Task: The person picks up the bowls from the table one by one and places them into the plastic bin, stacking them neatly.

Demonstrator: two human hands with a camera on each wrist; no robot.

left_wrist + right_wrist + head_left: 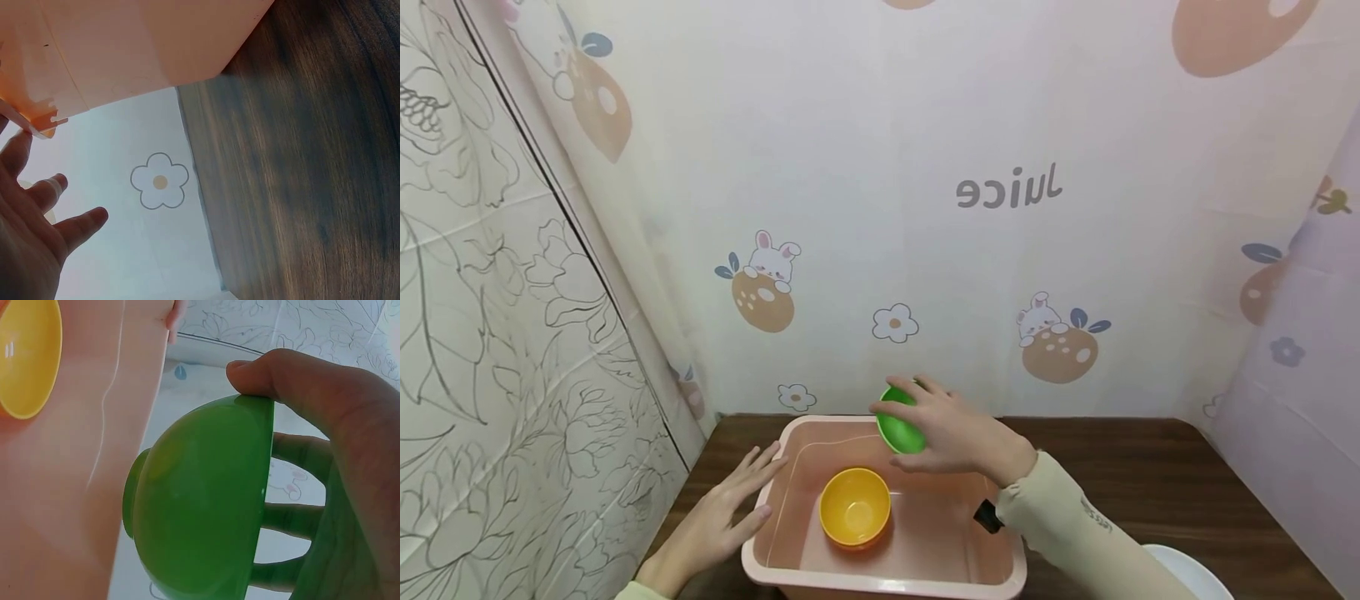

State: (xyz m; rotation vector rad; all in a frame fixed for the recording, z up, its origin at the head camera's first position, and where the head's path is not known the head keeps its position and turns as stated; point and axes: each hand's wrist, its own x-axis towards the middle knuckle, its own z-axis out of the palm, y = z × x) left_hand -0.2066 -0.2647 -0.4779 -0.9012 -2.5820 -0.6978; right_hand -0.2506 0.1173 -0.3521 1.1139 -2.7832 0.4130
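Note:
My right hand [958,429] grips a green bowl [901,433] over the back part of a pink plastic basin [887,585]. In the right wrist view the green bowl [200,500] is tipped on its side, thumb on the outer wall by the rim, fingers across its mouth. A yellow bowl [853,504] sits upright on the basin floor, an orange edge showing beneath it. At the basin's left rim is my left hand [722,512], fingers spread. The left wrist view has that hand's fingertips [19,150] right at the rim.
The basin stands on a dark wood table [1120,467]. A white round dish [1183,571] lies at the lower right, partly behind the right sleeve. Printed curtains [880,208] hang behind the table and along both sides. A small black piece [988,517] shows by the right wrist.

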